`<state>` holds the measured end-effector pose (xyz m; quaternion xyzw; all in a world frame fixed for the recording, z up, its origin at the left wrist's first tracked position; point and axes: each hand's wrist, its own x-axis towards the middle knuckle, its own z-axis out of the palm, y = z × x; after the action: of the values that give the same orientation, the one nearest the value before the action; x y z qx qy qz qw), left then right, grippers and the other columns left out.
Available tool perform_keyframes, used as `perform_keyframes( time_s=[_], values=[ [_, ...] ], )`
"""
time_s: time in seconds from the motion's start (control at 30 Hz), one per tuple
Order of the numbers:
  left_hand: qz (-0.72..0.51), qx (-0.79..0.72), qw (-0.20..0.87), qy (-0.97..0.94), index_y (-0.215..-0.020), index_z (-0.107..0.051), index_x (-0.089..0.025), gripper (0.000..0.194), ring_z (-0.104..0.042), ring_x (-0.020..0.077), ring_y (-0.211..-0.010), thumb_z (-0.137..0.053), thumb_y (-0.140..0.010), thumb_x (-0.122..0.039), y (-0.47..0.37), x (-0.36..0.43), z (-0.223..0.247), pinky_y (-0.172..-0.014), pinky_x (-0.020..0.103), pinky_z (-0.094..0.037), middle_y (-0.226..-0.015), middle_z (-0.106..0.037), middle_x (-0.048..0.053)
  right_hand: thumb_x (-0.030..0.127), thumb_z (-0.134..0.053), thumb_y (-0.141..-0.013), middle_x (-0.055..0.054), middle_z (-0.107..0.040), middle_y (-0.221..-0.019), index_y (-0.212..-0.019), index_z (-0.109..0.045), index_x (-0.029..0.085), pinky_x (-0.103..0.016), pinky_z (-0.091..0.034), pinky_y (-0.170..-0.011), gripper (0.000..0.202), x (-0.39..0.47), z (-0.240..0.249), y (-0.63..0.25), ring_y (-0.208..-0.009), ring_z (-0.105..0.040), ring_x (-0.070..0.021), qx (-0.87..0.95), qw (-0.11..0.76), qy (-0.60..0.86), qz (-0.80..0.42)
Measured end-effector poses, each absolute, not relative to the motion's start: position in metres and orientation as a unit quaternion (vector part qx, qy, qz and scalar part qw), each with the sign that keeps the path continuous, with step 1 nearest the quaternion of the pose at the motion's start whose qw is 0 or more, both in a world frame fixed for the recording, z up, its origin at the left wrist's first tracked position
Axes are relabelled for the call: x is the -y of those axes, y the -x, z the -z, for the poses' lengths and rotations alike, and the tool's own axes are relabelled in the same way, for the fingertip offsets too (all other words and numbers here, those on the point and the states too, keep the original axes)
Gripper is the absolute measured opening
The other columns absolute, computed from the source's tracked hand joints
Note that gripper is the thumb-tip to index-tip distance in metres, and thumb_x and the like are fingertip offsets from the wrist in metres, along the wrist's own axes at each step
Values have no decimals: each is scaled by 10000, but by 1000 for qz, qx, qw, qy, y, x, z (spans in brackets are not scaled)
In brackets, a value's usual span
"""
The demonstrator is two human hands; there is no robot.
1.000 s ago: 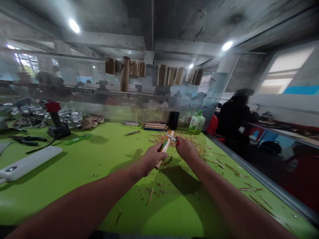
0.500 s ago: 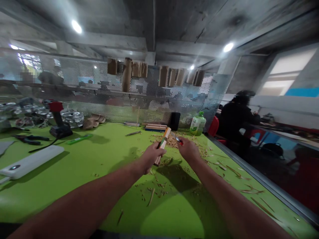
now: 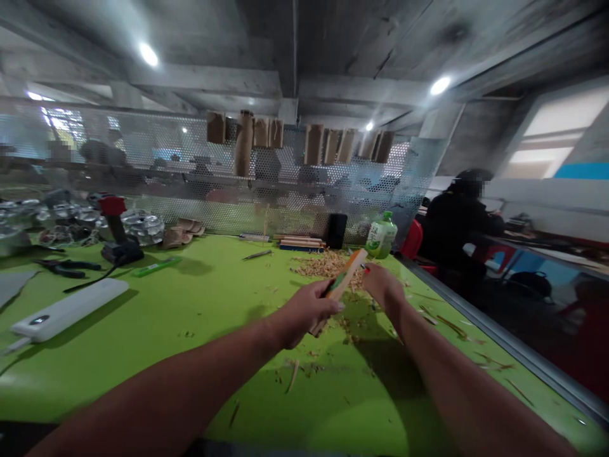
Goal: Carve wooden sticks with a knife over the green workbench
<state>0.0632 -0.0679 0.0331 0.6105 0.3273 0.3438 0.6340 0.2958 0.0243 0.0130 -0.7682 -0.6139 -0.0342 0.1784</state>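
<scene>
My left hand (image 3: 307, 312) is wrapped round a pale wooden piece (image 3: 351, 273) with orange and green markings on its side. The piece slants up and away to the right above the table. My right hand (image 3: 384, 287) is closed on a small knife (image 3: 366, 268), close to the wood's far end. Only a bit of the knife's red handle shows; its blade is hard to make out here. Beneath and beyond both hands, a heap of wood shavings (image 3: 320, 264) lies on the green table (image 3: 190, 355).
Behind stand a green-capped bottle (image 3: 380, 236), a dark upright slab (image 3: 337, 230) and a perforated metal screen (image 3: 223, 212). To the left lie a cordless drill (image 3: 117, 231), pliers (image 3: 71, 267), a green cutter (image 3: 157, 266) and a long white device (image 3: 76, 308). A person (image 3: 459, 219) sits at right.
Both hands have shifted right, carrying the wooden piece and the knife. The wood now leans further to the right, and the knife blade that showed before is mostly hidden.
</scene>
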Motion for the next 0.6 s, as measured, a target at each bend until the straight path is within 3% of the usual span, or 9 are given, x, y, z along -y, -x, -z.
perform_keyframes(
  time_s=[0.1, 0.33, 0.6],
  values=[
    [-380, -348, 630, -580, -1310, -474, -138, 550, -416, 76, -529, -581, -778, -221, -63, 59, -28, -439, 184, -358, -723, -480, -15, 293, -375, -908, -129, -693, -961, -1065, -672, 172, -283, -406, -667, 358, -25, -14, -300, -840, -634, -224, 586, 201, 784, 39],
    [-402, -380, 654, -516, -1102, -509, -191, 274, -450, 68, -470, -504, -839, -268, -60, 36, -14, -434, 202, -412, -751, -511, -26, 390, -429, -895, -80, -706, -906, -1115, -661, 217, -249, -339, -611, 363, -16, -7, -264, -786, -622, -201, 642, 267, 718, 30],
    [-382, -392, 656, -519, -1017, -516, -194, 217, -384, 50, -407, -515, -802, -223, -63, 43, -17, -352, 168, -287, -657, -446, -67, 324, -406, -897, -57, -690, -831, -1033, -651, 248, -248, -281, -568, 291, 4, -8, -234, -686, -600, -173, 727, 166, 660, 93]
  ],
)
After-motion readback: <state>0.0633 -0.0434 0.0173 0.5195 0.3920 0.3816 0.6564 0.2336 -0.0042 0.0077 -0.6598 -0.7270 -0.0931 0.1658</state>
